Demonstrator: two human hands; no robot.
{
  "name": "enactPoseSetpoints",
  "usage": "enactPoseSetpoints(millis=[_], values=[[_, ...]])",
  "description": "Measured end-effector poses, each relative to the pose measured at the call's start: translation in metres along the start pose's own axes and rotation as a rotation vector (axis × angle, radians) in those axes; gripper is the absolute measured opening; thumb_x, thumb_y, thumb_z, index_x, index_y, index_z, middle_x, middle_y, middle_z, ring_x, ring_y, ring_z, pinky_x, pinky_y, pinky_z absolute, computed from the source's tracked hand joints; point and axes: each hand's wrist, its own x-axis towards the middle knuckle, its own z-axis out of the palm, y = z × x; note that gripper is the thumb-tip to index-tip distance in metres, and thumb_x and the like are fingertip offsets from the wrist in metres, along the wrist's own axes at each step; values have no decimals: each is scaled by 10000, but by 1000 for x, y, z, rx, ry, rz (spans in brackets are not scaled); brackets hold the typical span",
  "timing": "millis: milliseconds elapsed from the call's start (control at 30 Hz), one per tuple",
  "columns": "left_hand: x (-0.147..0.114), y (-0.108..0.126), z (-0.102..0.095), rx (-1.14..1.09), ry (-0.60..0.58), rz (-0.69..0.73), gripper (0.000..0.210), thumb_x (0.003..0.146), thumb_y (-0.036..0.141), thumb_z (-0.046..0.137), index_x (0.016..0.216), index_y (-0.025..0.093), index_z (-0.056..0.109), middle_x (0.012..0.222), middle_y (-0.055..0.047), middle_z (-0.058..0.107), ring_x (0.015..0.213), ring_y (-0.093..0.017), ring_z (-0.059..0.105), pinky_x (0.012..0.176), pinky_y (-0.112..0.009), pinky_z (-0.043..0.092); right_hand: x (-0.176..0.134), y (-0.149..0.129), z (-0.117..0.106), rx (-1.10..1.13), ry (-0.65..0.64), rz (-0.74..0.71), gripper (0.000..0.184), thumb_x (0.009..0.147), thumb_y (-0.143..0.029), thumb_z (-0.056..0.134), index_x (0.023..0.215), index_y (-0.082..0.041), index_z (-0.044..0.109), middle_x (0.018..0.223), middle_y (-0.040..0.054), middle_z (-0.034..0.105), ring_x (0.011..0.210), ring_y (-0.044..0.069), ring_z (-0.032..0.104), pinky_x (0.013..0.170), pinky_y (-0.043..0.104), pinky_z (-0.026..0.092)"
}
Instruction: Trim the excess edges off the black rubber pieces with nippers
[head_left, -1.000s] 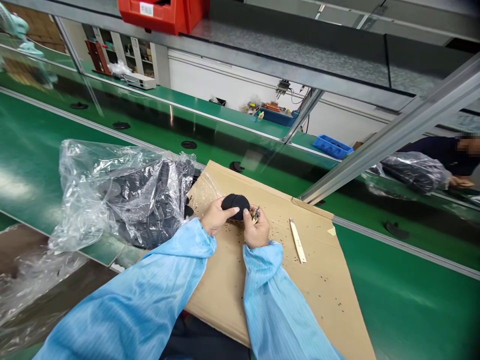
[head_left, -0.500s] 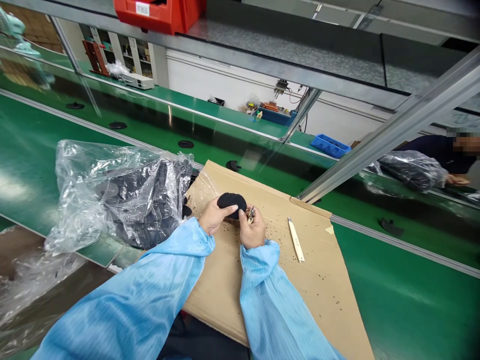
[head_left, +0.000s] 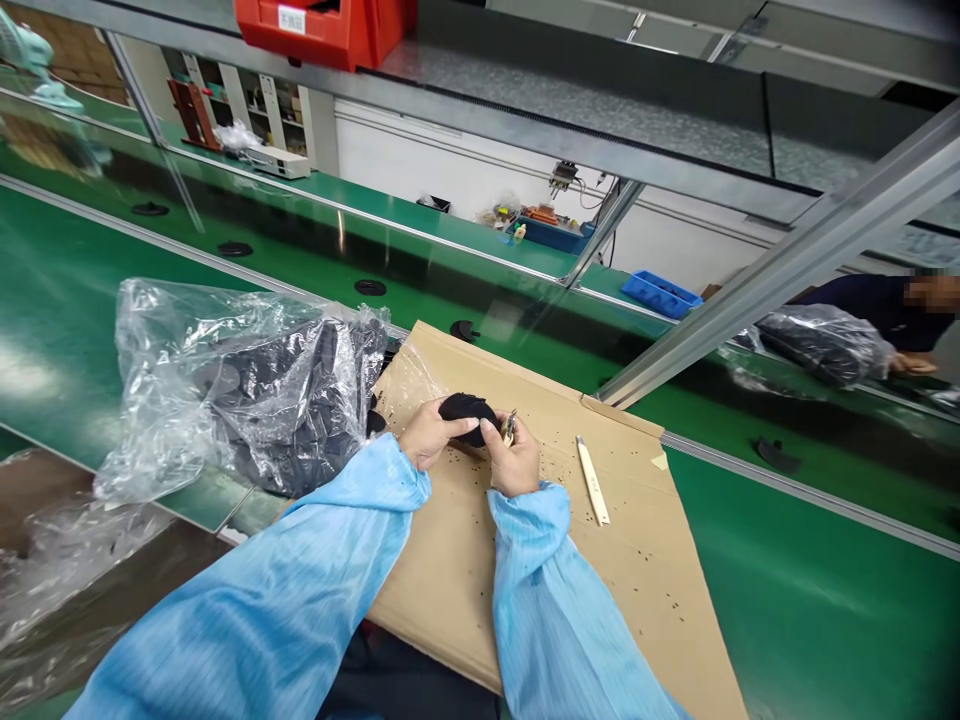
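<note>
Between my two hands, above the cardboard, is a black rounded part (head_left: 463, 408). My left hand (head_left: 424, 438) grips its left side, thumb lying on the near face. My right hand (head_left: 516, 464) is closed around small nippers (head_left: 510, 426) with metal jaws pointing up and away, and its thumb presses on the right side of the same part. My right fingers behind the part are hidden. A cream-handled flat blade tool (head_left: 592, 480) lies on the cardboard sheet (head_left: 427, 570) to the right of my hands. Tiny black scraps are scattered over the sheet.
A clear plastic bag (head_left: 285, 400) full of black parts sits left of my hands. Several black parts lie along the green conveyor (head_left: 300, 268) behind. A metal post (head_left: 720, 270) rises at the right; a red bin (head_left: 322, 30) rests on the overhead shelf. Another person works far right.
My right hand has shifted slightly right with the nippers. The black part has turned a little and moved slightly right in my hands.
</note>
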Motion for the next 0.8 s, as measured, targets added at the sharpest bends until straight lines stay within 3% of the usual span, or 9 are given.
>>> enactPoseSetpoints(millis=[133, 600, 700, 800], values=[[0, 1, 1, 8, 42, -2, 456, 533, 229, 889, 919, 96, 686, 931, -73, 676, 879, -181, 608, 910, -350, 427, -1, -1, 2, 40, -3, 18, 394, 738, -488, 696, 924, -142, 656, 797, 38, 658, 710, 162, 585, 693, 298, 503], [-5, 2, 7, -14, -12, -29, 493, 500, 270, 910, 892, 84, 676, 894, -77, 675, 853, -178, 610, 856, -320, 453, 1, -1, 6, 227, 132, 167, 475, 536, -478, 829, 789, -142, 609, 672, 7, 596, 576, 125, 521, 565, 274, 473], [-3, 0, 8, -22, 30, -31, 518, 490, 281, 916, 903, 84, 672, 903, -77, 672, 853, -175, 607, 836, -307, 465, -1, 1, 7, 163, 128, 122, 449, 600, -489, 801, 821, -139, 627, 701, 20, 613, 607, 139, 544, 598, 288, 490], [1, -2, 4, -30, 147, -24, 544, 520, 341, 906, 936, 103, 648, 891, -64, 663, 818, -159, 604, 757, -273, 480, -7, -2, 9, 112, 47, 3, 383, 765, -458, 701, 969, -139, 647, 840, 60, 659, 755, 177, 609, 728, 327, 519]])
